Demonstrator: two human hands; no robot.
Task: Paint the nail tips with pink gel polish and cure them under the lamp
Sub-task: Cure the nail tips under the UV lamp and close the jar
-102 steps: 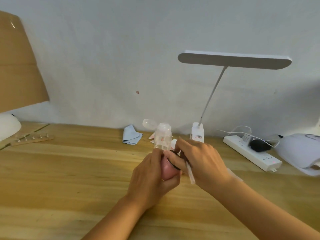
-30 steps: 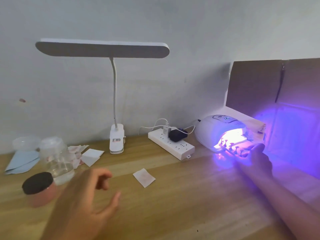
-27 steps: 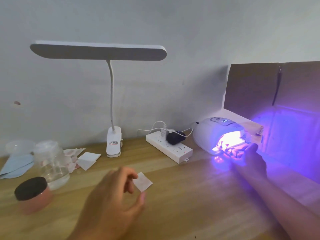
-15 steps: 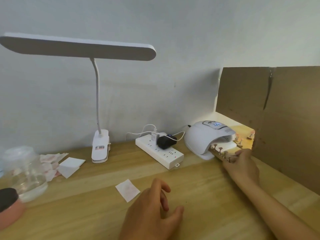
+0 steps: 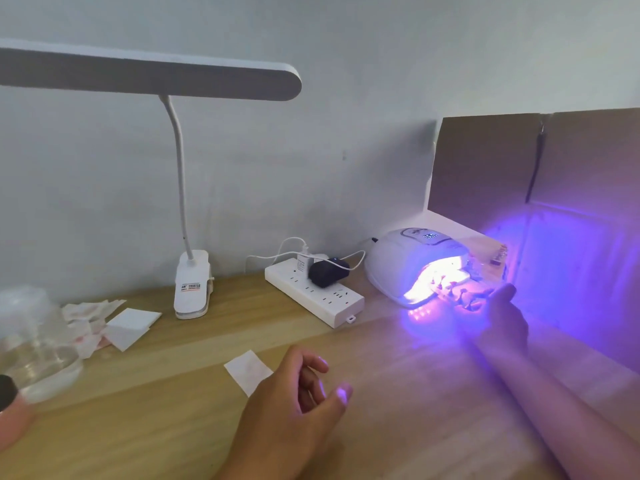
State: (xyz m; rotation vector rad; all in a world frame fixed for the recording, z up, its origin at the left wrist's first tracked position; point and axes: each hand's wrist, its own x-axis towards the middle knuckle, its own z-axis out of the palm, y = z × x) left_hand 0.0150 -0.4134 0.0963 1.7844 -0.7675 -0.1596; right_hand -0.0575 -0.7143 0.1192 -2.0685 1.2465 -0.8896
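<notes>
The white curing lamp (image 5: 405, 265) at the back right glows purple. In its mouth lies a strip of nail tips (image 5: 462, 295), and my right hand (image 5: 504, 320) holds the strip's near end, thumb up. My left hand (image 5: 294, 410) hovers low over the wooden table with loosely curled fingers and holds nothing. The pink gel jar (image 5: 12, 419) with a black lid stands at the far left edge, partly cut off.
A clip-on desk lamp (image 5: 192, 284) and a white power strip (image 5: 311, 294) stand along the wall. A clear bottle (image 5: 34, 348) and crumpled wipes (image 5: 128, 327) lie at the left. A small paper square (image 5: 246, 368) lies by my left hand. A cardboard panel (image 5: 519, 168) stands behind the lamp.
Half a second ago the curing lamp was dark with the strip drawn partly out; now it is lit purple again with the strip at its mouth. My left hand stays over the table.
</notes>
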